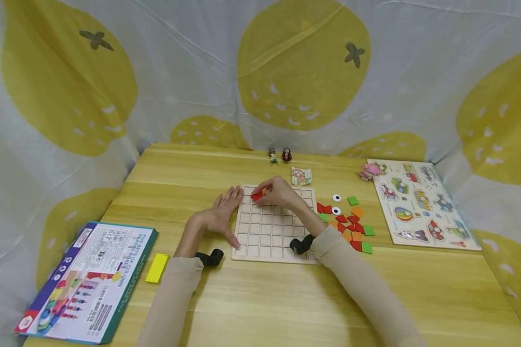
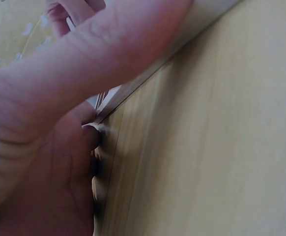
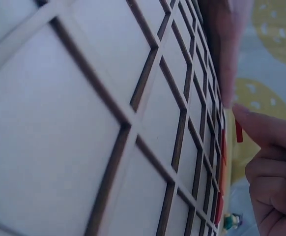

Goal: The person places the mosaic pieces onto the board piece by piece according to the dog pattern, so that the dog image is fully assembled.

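A pale wooden grid board (image 1: pixel 253 240) lies on the table in the head view. My left hand (image 1: pixel 219 219) rests with spread fingers along its left edge, thumb near the lower left corner. Over the upper left cells, my right hand (image 1: pixel 280 193) pinches a thin red tile (image 3: pixel 239 130) between thumb and finger, raised off the board in the right wrist view. Below it, red (image 3: pixel 218 209) and orange (image 3: pixel 223 179) tiles sit at the board's far edge. The held tile's full outline is hidden. In the left wrist view, the left thumb (image 2: pixel 108 49) crosses above the board's side.
Red, orange and green tiles (image 1: pixel 357 236) and two white discs (image 1: pixel 336 197) lie right of the board. Behind it are a pattern card (image 1: pixel 301 176) and two figurines (image 1: pixel 286 154). A picture puzzle (image 1: pixel 421 205) lies far right; a box (image 1: pixel 91 279) and yellow block (image 1: pixel 157 268) lie left.
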Motion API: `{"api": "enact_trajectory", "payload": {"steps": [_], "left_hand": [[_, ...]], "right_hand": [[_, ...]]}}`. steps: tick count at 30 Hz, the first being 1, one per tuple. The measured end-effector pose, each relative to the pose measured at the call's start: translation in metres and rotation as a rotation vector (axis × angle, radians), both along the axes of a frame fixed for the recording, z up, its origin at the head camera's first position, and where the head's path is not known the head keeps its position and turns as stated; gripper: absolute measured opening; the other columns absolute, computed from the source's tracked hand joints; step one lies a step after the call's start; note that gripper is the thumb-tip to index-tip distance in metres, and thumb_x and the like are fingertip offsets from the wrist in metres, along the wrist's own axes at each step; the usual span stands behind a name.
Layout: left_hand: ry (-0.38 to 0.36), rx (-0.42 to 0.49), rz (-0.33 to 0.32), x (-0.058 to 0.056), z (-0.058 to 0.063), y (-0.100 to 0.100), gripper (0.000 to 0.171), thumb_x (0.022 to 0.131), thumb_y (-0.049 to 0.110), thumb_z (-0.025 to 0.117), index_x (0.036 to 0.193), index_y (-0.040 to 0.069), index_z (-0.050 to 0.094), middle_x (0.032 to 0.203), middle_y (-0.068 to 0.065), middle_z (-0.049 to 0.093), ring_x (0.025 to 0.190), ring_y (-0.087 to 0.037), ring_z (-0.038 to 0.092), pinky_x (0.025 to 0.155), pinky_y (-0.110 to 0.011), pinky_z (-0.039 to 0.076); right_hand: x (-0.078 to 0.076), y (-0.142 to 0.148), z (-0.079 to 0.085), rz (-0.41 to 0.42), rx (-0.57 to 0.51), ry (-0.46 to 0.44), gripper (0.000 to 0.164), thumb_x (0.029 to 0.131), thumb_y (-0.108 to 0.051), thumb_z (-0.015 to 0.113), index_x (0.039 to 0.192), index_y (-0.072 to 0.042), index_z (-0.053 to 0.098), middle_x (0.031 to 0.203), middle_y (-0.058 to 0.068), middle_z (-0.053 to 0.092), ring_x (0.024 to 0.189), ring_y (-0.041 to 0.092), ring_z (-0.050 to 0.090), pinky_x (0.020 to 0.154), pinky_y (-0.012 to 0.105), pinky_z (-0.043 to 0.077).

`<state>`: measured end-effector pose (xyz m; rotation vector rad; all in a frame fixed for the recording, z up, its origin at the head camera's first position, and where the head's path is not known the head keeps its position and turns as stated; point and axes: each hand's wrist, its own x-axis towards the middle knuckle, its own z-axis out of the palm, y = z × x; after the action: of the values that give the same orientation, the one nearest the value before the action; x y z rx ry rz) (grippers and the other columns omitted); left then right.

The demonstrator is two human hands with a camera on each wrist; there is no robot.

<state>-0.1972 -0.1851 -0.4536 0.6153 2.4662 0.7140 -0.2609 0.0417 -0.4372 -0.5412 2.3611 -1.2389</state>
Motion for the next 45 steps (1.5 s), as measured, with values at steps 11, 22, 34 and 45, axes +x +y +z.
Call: {"api": "enact_trajectory", "payload": {"steps": [11, 22, 34, 45], "left_hand": [[-0.008, -0.013, -0.007, 0.002, 0.001, 0.001, 0.153, 0.052, 0.052, 0.091, 0.153, 0.009, -0.017, 0.16, -0.012, -0.026, 0.148, -0.029, -0.025, 0.12, -0.054, -0.013], [0.005, -0.006, 0.008, 0.001, 0.001, 0.0, 0.153, 0.051, 0.051, 0.091, 0.153, 0.008, -0.014, 0.16, -0.012, -0.024, 0.149, -0.03, -0.023, 0.121, -0.055, -0.012], [-0.004, 0.005, 0.003, 0.0, 0.0, 0.001, 0.153, 0.051, 0.051, 0.091, 0.153, 0.009, -0.016, 0.16, -0.012, -0.025, 0.148, -0.029, -0.024, 0.12, -0.054, -0.013], [0.0, 0.005, 0.005, 0.0, -0.001, 0.0, 0.153, 0.052, 0.05, 0.091, 0.153, 0.009, -0.015, 0.16, -0.011, -0.025, 0.148, -0.029, -0.024, 0.12, -0.055, -0.013]], "right_hand": [[-0.006, -0.014, -0.005, 0.075, 0.035, -0.039, 0.027, 0.08, -0.007, 0.077, 0.107, -0.009, 0.075, 0.092, 0.01, 0.07, 0.06, 0.009, 0.043, 0.058, 0.021, 0.039], [-0.006, -0.016, -0.006, 0.01, 0.09, 0.05, 0.025, 0.073, -0.015, 0.084, 0.098, -0.011, 0.078, 0.08, 0.005, 0.065, 0.062, 0.013, 0.043, 0.055, 0.021, 0.035], [-0.013, -0.021, -0.01, 0.08, 0.056, 0.076, 0.023, 0.076, -0.012, 0.081, 0.099, -0.01, 0.077, 0.064, 0.0, 0.053, 0.056, 0.01, 0.041, 0.054, 0.021, 0.034], [-0.017, -0.02, -0.009, 0.075, 0.054, 0.018, 0.024, 0.076, -0.013, 0.082, 0.099, -0.01, 0.078, 0.086, 0.008, 0.068, 0.07, 0.014, 0.048, 0.061, 0.023, 0.04]]}}
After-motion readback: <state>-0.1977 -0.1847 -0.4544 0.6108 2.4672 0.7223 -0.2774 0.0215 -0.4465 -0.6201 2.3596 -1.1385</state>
